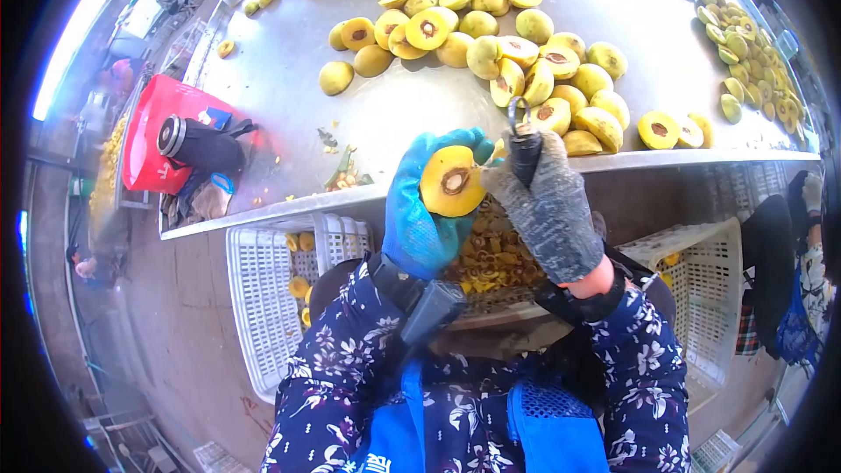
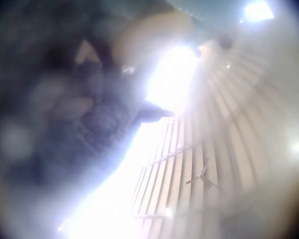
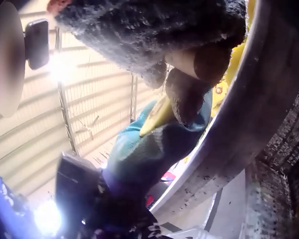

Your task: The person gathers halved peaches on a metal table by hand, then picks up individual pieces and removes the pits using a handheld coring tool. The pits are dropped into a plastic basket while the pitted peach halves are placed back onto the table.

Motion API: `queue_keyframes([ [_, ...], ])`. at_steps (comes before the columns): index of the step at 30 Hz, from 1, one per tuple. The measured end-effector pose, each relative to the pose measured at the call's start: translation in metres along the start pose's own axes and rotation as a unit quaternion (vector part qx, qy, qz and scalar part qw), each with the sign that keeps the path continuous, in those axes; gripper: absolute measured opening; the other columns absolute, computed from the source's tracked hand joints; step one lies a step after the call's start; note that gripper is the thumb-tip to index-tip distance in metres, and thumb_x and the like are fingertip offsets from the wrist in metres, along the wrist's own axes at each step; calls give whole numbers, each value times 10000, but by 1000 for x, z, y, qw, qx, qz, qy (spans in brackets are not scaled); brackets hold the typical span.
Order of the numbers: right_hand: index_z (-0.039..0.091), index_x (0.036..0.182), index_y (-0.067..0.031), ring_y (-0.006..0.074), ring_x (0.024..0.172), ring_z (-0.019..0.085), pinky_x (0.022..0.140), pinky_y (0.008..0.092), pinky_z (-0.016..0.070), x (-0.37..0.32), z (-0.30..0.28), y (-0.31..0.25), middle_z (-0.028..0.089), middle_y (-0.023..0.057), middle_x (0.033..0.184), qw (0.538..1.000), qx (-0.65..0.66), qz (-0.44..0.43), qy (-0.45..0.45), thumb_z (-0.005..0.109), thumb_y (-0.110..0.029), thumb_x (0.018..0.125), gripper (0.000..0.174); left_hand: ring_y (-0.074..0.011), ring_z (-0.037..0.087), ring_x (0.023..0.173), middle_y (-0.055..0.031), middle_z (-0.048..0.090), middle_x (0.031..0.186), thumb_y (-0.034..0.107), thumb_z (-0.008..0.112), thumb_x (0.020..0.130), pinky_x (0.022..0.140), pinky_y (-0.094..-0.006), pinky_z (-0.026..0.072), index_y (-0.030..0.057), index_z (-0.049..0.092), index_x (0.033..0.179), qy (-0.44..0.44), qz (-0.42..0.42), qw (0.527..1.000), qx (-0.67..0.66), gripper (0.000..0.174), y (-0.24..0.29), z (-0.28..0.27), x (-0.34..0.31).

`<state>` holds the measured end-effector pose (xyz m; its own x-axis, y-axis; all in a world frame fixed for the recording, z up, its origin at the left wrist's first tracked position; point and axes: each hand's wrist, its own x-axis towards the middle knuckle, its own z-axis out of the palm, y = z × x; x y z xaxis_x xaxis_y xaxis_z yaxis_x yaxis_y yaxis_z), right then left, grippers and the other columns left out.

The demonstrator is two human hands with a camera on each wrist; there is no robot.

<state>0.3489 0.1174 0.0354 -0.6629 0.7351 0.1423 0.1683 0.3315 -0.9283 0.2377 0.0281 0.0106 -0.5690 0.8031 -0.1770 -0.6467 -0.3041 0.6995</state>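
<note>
In the head view, my left hand (image 1: pixel 413 232), in a blue glove, holds a yellow peach half (image 1: pixel 445 199) with its cut face and brown centre turned up. Beside it my right hand (image 1: pixel 554 223), in a worn grey glove, grips a pitting tool (image 1: pixel 526 156) by its dark wrapped handle; the metal loop points away from me. Bare right fingertips reach the peach half's right edge. From the right wrist camera the peach half (image 3: pixel 157 118) shows edge-on in the blue glove. Glare and blur hide most of the left wrist view.
Peach halves (image 1: pixel 482 24) are heaped on the metal table (image 1: pixel 289 149) ahead, whose raised edge runs just beyond my hands. Pit scraps (image 1: pixel 495 254) lie below them. White crates (image 1: pixel 263 315) stand either side. A black flask (image 1: pixel 206 144) lies on a red bag (image 1: pixel 147 144) at left.
</note>
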Motion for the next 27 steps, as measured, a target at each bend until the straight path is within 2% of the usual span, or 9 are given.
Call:
queue_keyframes([
  [2, 524, 1085, -36, 347, 830, 655, 700, 400, 515, -5, 1, 4, 635, 172, 873, 1000, -8, -5, -1, 735, -194, 801, 387, -251, 588, 1081, -133, 607, 1184, 351, 380, 1008, 978, -396, 452, -1, 554, 1201, -12, 9, 999, -40, 438, -1, -4, 1],
  [4, 514, 1116, -50, 386, 871, 642, 702, 432, 513, -14, 8, 3, 639, 189, 892, 996, 27, -71, -36, 708, -167, 815, 377, -254, 590, 1081, -133, 607, 1182, 348, 396, 1002, 979, -414, 456, 0, 557, 1193, -27, 16, 997, -76, 428, 2, -5, 3],
  [6, 507, 1123, -48, 410, 877, 626, 709, 460, 509, -22, 6, -3, 638, 213, 909, 996, -11, -63, -64, 667, -167, 845, 342, -261, 591, 1081, -140, 607, 1171, 350, 405, 996, 969, -431, 468, -7, 548, 1202, 22, 37, 996, -73, 436, 10, -1, 3],
  [8, 510, 1110, -44, 416, 879, 623, 716, 476, 504, -26, 9, 0, 636, 226, 921, 989, -79, -5, -124, 633, -183, 867, 306, -269, 595, 1073, -148, 609, 1155, 342, 416, 991, 956, -433, 478, -19, 537, 1213, 19, 44, 997, -62, 442, 14, 5, 1],
  [13, 485, 1102, -22, 429, 865, 615, 712, 491, 494, -24, 16, 3, 627, 249, 913, 988, -71, 18, -138, 600, -187, 877, 302, -271, 593, 1067, -150, 607, 1145, 324, 413, 992, 974, -422, 464, -37, 520, 1230, 4, 85, 996, 36, 446, 11, 5, -4],
  [18, 472, 1097, -3, 446, 847, 610, 711, 505, 487, -27, 20, 4, 622, 266, 876, 986, -54, 22, -155, 589, -155, 853, 310, -263, 599, 1038, -165, 613, 1116, 325, 416, 998, 944, -410, 481, -32, 526, 1224, -19, 100, 994, 33, 437, 6, 12, -6],
  [20, 469, 1119, -21, 444, 857, 616, 715, 502, 498, -28, 25, 13, 633, 254, 878, 986, -44, 27, -159, 614, -139, 839, 336, -260, 605, 1017, -170, 618, 1099, 321, 424, 998, 927, -406, 491, -29, 532, 1214, -4, 99, 995, 25, 425, 5, 8, -7],
  [22, 466, 1141, -39, 443, 867, 622, 720, 498, 509, -31, 28, 16, 644, 241, 880, 986, -32, 33, -162, 639, -123, 826, 369, -266, 602, 1032, -160, 585, 1144, 330, 424, 996, 955, -447, 489, -11, 524, 1209, -41, 121, 981, 147, 414, 5, -1, -7],
  [27, 464, 1144, -39, 429, 886, 630, 717, 472, 521, -33, 27, 1, 648, 219, 908, 973, -31, 117, -196, 664, -134, 819, 393, -254, 608, 991, -144, 588, 1097, 309, 424, 999, 919, -441, 510, 3, 519, 1205, -45, 121, 979, 157, 381, 6, -1, -15],
])
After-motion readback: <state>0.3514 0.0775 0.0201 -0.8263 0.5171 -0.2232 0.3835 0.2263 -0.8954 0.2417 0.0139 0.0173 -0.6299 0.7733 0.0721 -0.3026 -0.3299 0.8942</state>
